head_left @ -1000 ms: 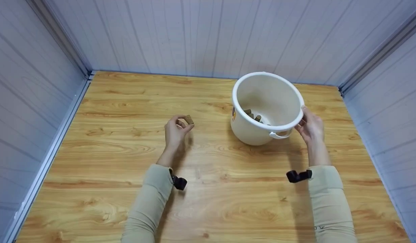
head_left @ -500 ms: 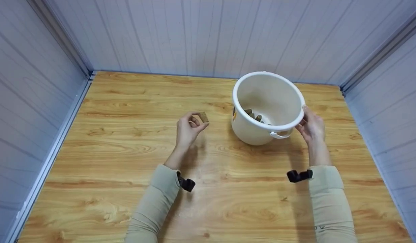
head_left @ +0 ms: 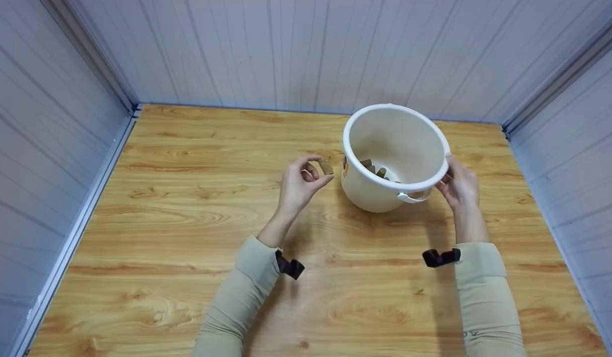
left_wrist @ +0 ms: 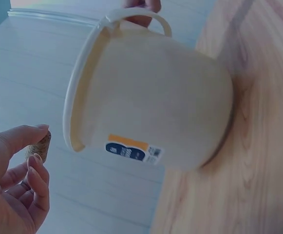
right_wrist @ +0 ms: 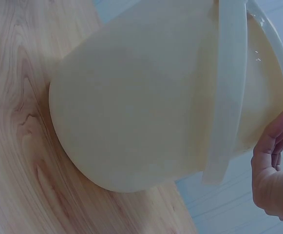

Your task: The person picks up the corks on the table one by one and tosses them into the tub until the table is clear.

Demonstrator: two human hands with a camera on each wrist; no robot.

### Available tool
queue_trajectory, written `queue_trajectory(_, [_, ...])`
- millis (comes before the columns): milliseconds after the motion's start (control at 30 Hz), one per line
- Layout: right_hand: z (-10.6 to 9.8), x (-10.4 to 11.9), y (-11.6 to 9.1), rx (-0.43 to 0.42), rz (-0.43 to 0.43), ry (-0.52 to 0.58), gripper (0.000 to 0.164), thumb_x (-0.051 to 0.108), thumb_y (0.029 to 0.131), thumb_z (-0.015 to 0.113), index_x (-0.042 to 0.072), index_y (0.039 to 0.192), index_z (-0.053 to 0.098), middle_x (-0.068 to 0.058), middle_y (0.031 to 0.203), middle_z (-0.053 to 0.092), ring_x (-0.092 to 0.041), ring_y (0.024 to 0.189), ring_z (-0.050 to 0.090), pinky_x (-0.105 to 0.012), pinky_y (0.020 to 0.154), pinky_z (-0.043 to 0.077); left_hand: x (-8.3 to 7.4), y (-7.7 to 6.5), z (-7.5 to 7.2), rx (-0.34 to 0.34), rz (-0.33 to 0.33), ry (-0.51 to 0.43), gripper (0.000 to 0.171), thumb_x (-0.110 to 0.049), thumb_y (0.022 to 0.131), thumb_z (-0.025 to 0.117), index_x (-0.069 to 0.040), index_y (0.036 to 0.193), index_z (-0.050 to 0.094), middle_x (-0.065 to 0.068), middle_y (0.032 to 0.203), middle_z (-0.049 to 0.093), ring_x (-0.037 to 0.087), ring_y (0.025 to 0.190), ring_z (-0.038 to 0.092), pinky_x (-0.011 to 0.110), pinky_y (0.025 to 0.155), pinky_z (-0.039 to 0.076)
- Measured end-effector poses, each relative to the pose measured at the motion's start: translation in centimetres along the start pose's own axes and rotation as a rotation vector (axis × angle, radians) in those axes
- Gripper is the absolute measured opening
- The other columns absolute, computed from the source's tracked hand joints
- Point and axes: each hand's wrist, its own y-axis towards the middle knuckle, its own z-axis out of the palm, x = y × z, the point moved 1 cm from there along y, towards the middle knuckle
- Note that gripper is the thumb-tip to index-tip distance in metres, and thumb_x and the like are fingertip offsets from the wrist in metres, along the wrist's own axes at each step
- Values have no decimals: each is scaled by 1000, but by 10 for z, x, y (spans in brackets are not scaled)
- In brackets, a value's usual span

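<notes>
My left hand [head_left: 298, 188] pinches a brown cork [head_left: 326, 166] between thumb and index finger, just left of the bucket's rim. The same cork [left_wrist: 40, 147] shows in the left wrist view, level with the bucket's mouth. The white plastic bucket [head_left: 370, 196] tilts slightly, with several more corks [head_left: 381, 172] at its bottom. On its right side my right hand [head_left: 459, 186] grips the rim, thumb on top and fingers below. In the right wrist view, the fingers [right_wrist: 265, 151] curl under the rim beside the bucket's handle [right_wrist: 229, 92].
The wood-grain table [head_left: 187, 277] spreads out around the bucket. Pale panel walls [head_left: 246, 54] close it in at the back and both sides. A coloured label [left_wrist: 131, 148] is stuck on the bucket's side.
My left hand has carried the cork to the right and slightly farther away, up close to the bucket. My right hand and the bucket have stayed in place.
</notes>
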Motion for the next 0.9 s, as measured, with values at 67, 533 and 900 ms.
queue_trajectory(67, [0,0,0,3,1,4,16,11,81,64,-3,87,62,-12,74,63,-20,64,61,-32,59,51,-5,2,2,13,8,-11,34,-11,70,75,-2,100,62,2,63,52,7,51,46,18,49,39])
queue_trajectory(533, [-1,-1,-1,-2,10,-3,17,12,80,65,-2,89,62,-12,76,63,-21,68,61,-32,61,51,-33,21,28,94,60,-32,35,-10,69,75,0,100,61,4,65,52,8,55,46,17,52,39])
queue_trajectory(900, [-1,-2,-1,10,11,3,17,12,84,61,-4,91,59,-13,75,63,-20,64,62,-31,57,51,-44,40,47,152,26,18,34,-13,71,75,-3,100,62,-1,61,49,8,52,46,16,49,37])
